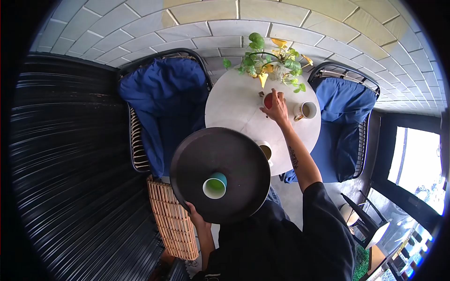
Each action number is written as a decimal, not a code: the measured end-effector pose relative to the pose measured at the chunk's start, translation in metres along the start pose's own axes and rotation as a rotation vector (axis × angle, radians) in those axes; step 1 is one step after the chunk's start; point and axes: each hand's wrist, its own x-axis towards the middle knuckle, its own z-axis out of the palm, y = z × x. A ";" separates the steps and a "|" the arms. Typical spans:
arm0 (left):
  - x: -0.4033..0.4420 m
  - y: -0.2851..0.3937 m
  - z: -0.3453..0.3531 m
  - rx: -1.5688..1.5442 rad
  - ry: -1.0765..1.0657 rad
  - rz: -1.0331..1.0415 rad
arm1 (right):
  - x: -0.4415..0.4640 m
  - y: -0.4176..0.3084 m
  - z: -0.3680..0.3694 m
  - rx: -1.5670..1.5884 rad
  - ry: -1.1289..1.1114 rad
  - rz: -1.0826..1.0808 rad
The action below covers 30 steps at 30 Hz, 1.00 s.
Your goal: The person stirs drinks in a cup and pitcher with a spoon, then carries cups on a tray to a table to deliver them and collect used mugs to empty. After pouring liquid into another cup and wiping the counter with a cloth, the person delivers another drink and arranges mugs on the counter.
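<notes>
My left hand (197, 218) grips the lower left rim of a round black tray (220, 145), with most of its fingers hidden beneath. On the tray stands a blue-green cup (215, 186), green inside. Over the round table (227, 100), my right hand (275, 105) has its fingers around a cup with a red inside (268, 100). Just right of that hand is a white mug (308, 110) with liquid in it. Another cup (265, 151) stands on the table, partly hidden by the tray's right edge.
A plant (276, 63) with green and yellow leaves stands at the table's back, by the brick wall. Blue-cushioned chairs flank the table on the left (173, 103) and right (340, 122). A wicker seat (173, 220) is at the lower left.
</notes>
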 end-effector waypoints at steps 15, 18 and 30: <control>0.015 -0.023 -0.024 -0.022 -0.027 -0.011 | -0.209 -0.147 -0.100 0.480 -0.416 -0.791; 0.007 -0.023 -0.015 -0.016 -0.049 -0.013 | -0.234 -0.149 -0.075 0.352 -0.490 -0.807; -0.011 -0.032 -0.022 -0.015 0.097 -0.005 | -0.245 -0.144 -0.022 0.272 -0.557 -0.910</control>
